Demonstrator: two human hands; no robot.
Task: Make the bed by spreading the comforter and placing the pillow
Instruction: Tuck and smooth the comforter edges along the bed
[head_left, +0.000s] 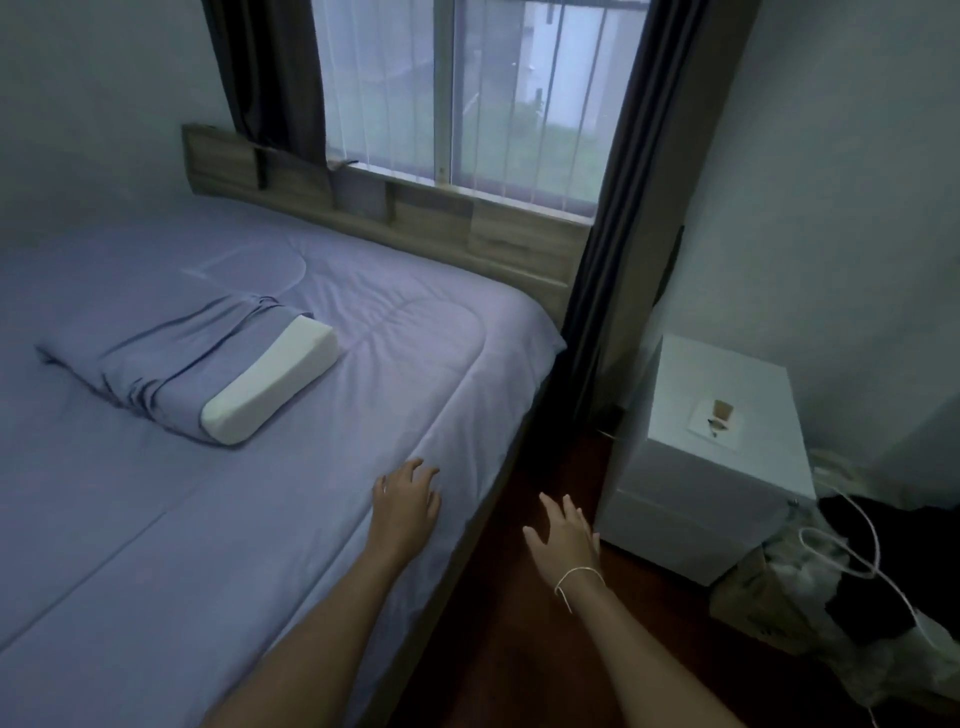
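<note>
Pillow (208, 371) at 9 o'clock, lying askew on the comforter (395, 332), its case pulled back so that bare foam shows at the near end; not yet at the headboard (436, 213). Comforter looks spread flat. Left hand (408, 501) at centre, palm down on the comforter's edge, fingers apart, gripping nothing. Judgement: smooth outward toward the edge, then square the pillow. Right hand (563, 538) at 4 o'clock over the floor, fingers splayed, empty. Nightstand (727, 467) at 3 o'clock: small item on top, unidentifiable.

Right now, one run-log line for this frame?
comforter spread | pillow mid-bed, askew | left hand open on comforter | right hand open, empty
</note>
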